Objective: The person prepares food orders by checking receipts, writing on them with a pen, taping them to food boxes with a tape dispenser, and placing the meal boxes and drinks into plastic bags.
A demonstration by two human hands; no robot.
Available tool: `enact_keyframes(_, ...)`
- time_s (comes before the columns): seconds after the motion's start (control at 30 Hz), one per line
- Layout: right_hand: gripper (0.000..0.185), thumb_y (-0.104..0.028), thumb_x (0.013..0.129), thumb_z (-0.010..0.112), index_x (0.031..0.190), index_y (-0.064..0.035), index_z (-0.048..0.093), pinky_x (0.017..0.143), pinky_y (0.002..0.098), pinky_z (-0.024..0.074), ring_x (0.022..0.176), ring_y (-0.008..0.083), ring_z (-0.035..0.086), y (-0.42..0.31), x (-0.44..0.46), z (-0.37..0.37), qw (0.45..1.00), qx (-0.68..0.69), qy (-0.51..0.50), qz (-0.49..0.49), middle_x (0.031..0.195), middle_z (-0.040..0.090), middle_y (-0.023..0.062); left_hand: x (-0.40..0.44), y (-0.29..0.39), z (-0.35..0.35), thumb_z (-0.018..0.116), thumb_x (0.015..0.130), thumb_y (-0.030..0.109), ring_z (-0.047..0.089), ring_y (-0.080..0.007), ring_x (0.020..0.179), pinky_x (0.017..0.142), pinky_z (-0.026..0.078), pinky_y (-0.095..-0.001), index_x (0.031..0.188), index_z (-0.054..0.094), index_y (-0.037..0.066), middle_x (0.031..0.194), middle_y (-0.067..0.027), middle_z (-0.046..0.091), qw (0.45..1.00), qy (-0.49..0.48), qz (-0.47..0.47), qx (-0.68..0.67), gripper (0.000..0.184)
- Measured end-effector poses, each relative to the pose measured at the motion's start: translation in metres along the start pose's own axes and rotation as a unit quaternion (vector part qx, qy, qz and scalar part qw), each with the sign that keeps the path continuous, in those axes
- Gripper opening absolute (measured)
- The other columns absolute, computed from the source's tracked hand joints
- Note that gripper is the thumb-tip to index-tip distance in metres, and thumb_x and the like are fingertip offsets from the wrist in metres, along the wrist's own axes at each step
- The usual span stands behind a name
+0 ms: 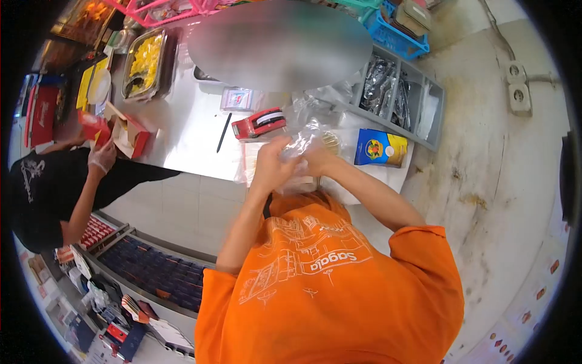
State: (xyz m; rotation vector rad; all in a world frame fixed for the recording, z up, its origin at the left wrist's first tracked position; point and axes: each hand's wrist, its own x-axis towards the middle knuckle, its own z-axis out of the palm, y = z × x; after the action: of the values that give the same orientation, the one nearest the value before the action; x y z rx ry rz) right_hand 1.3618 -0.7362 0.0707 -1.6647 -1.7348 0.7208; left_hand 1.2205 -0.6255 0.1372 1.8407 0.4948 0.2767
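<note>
Both my hands are close together over the near edge of the metal table. My left hand [273,165] has its fingers closed on a clear plastic bag [299,144]. On the bag's other side, my right hand [320,160] also grips the crinkled plastic. Just beyond my left hand lies a red tape dispenser [259,124]. A blue and yellow packet [381,148] rests to the right of my right hand. What is inside the bag, if anything, cannot be made out.
A co-worker in black [48,194] holds a red box at the left. A tray of yellow food [145,64] is beyond them. A grey divided organizer [433,112] stands at right, and a black pen [224,133] lies left of the dispenser.
</note>
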Motion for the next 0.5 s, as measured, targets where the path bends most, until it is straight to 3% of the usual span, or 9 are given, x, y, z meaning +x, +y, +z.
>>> enact_keyframes(0.03,0.042,-0.032,0.065,0.075,0.1,-0.0114,0.065,0.074,0.043,0.0508,0.086,0.0324,0.064,0.009,0.0,0.005,1.0,0.012,0.016,0.012,0.092,0.067,0.0148,0.002,0.011,0.002,0.069,0.077,0.011,0.06,-0.029,0.092,0.084,0.047,-0.0376,0.093,0.057,0.0,0.095,-0.0123,0.063,0.999,-0.014,0.006,0.037,0.022)
enact_keyframes(0.13,0.035,-0.028,0.069,0.071,0.099,-0.0122,0.066,0.068,0.0425,0.0525,0.079,0.0354,0.064,-0.017,0.01,0.001,0.989,0.074,0.11,0.067,0.091,0.067,0.0127,-0.018,-0.002,-0.015,0.072,0.075,0.019,0.055,-0.0356,0.108,0.098,0.041,-0.0437,0.101,0.059,0.0,0.118,-0.0191,0.059,0.993,0.07,0.095,-0.026,0.034)
enact_keyframes(0.23,0.029,-0.024,0.071,0.067,0.098,-0.0151,0.065,0.062,0.0419,0.052,0.073,0.0376,0.063,-0.041,0.012,0.013,0.972,0.157,0.175,0.022,0.087,0.067,0.0115,-0.044,0.0,-0.023,0.072,0.073,0.026,0.05,-0.0371,0.118,0.107,0.032,-0.0478,0.11,0.06,0.001,0.133,-0.0216,0.05,0.98,0.124,0.067,0.138,0.046)
enact_keyframes(0.27,0.029,-0.025,0.072,0.066,0.099,-0.0158,0.065,0.063,0.0428,0.0519,0.074,0.0375,0.064,-0.053,0.011,0.023,0.983,0.127,0.128,0.026,0.086,0.067,0.0119,-0.048,-0.003,-0.02,0.073,0.073,0.029,0.049,-0.0373,0.12,0.11,0.029,-0.0489,0.112,0.061,0.001,0.135,-0.0219,0.049,0.973,0.13,0.063,0.179,0.049)
enact_keyframes(0.33,0.028,-0.026,0.074,0.065,0.1,-0.0174,0.064,0.064,0.0446,0.0515,0.076,0.0374,0.064,-0.074,0.011,0.037,0.997,0.061,0.036,0.031,0.083,0.067,0.0129,-0.054,-0.027,-0.004,0.073,0.073,0.033,0.05,-0.0367,0.12,0.112,0.025,-0.0496,0.111,0.063,0.002,0.13,-0.0205,0.054,0.978,0.097,0.058,0.174,0.05)
enact_keyframes(0.37,0.028,-0.029,0.075,0.065,0.101,-0.018,0.064,0.065,0.0453,0.0512,0.075,0.0373,0.064,-0.079,0.007,0.033,0.994,0.095,0.024,0.054,0.081,0.066,0.0132,-0.058,-0.04,0.002,0.072,0.073,0.034,0.051,-0.0362,0.119,0.113,0.024,-0.0498,0.111,0.064,0.003,0.127,-0.0196,0.057,0.985,0.077,0.043,0.147,0.05)
enact_keyframes(0.43,0.029,-0.035,0.078,0.065,0.102,-0.0194,0.063,0.065,0.0469,0.0505,0.075,0.0371,0.064,-0.083,0.001,0.01,0.983,0.157,0.003,0.096,0.077,0.065,0.0139,-0.066,-0.063,0.003,0.071,0.075,0.034,0.053,-0.0349,0.117,0.112,0.025,-0.0492,0.108,0.066,0.004,0.118,-0.0174,0.063,0.999,0.029,-0.025,0.014,0.045)
enact_keyframes(0.5,0.029,-0.034,0.075,0.071,0.094,-0.0157,0.062,0.057,0.0424,0.0487,0.068,0.0353,0.063,-0.076,-0.007,-0.014,0.986,0.128,-0.009,0.103,0.074,0.064,0.0114,-0.073,-0.083,0.003,0.069,0.077,0.034,0.055,-0.0334,0.114,0.11,0.028,-0.0477,0.103,0.068,0.004,0.108,-0.0155,0.067,0.995,0.005,-0.08,-0.063,0.039)
